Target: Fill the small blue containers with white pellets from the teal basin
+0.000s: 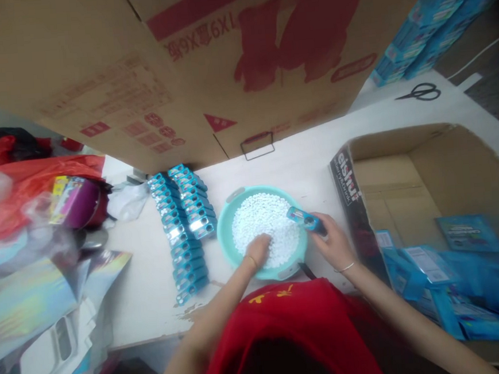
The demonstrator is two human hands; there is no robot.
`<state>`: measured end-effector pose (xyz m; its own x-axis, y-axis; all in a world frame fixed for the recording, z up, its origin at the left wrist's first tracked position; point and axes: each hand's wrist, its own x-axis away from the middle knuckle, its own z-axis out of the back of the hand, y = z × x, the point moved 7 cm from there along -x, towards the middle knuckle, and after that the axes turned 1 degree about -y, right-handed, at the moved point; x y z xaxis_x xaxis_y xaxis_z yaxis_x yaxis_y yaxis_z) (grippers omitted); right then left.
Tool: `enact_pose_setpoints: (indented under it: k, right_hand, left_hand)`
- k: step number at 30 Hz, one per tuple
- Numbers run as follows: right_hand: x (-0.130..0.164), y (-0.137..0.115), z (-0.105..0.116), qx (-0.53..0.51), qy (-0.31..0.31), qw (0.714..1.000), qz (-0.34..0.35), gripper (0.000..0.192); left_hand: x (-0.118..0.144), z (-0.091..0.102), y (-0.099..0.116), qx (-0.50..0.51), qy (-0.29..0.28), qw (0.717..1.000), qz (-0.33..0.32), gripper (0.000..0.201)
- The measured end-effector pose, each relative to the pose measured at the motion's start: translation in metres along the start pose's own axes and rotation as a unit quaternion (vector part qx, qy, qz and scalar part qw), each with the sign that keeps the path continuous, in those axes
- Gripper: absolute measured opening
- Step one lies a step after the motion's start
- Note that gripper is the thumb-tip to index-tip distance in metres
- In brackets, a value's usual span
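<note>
At centre frame on the tabletop sits our bowl of white pellets. We judge this the filling step: our left hand digs into the pellets, fingers curled, its grip hidden; our right hand clasps a small blue box over the rim. Next we need a pinch carried to the box's mouth.

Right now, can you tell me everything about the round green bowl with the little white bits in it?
The bowl is round, shallow and mint green, plastic by its look, with pale grey handle tabs on its far and near rims. It sits flat on the white table, heaped with small white pellets. The left hand digs into them; the right hand holds a small blue case over its rim.
</note>
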<state>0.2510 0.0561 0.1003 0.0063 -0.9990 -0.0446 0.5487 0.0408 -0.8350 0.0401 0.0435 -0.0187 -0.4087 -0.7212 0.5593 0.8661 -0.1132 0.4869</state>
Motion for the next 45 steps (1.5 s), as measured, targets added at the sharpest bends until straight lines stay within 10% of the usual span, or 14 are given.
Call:
enact_pose_setpoints:
  k: [5,15,27,32,35,39,43,45]
  right_hand:
    - [0.004,0.004,0.0,-0.005,0.009,1.0,-0.014,0.035]
    - [0.006,-0.015,-0.032,0.025,-0.058,0.996,0.07,0.046]
    - [0.011,-0.025,-0.063,-0.01,-0.099,0.989,0.108,0.048]
    - [0.018,-0.025,-0.069,-0.07,-0.112,0.987,0.087,0.043]
    - [0.022,-0.04,-0.08,-0.106,-0.143,0.981,0.08,0.042]
    - [0.012,-0.051,-0.095,-0.087,-0.191,0.971,0.114,0.055]
    - [-0.032,0.005,-0.077,0.098,-0.049,0.994,0.018,0.071]
    - [-0.048,0.049,-0.075,0.148,-0.072,0.982,-0.089,0.065]
  left_hand:
    - [0.013,0.014,0.003,0.067,0.03,0.997,-0.017,0.026]
    - [0.086,0.156,0.041,0.056,0.076,0.988,-0.122,0.022]
    - [0.102,0.181,0.123,-0.333,-0.01,0.937,-0.102,0.019]
    - [0.104,0.194,0.097,-0.192,0.042,0.972,-0.131,0.024]
    - [0.098,0.177,0.074,-0.033,0.073,0.978,-0.191,0.053]
    - [0.099,0.146,0.036,0.055,0.093,0.979,-0.173,0.031]
    - [0.127,0.154,-0.024,0.068,0.213,0.973,-0.055,0.029]
    - [0.143,0.161,-0.062,0.063,0.278,0.958,0.017,0.029]
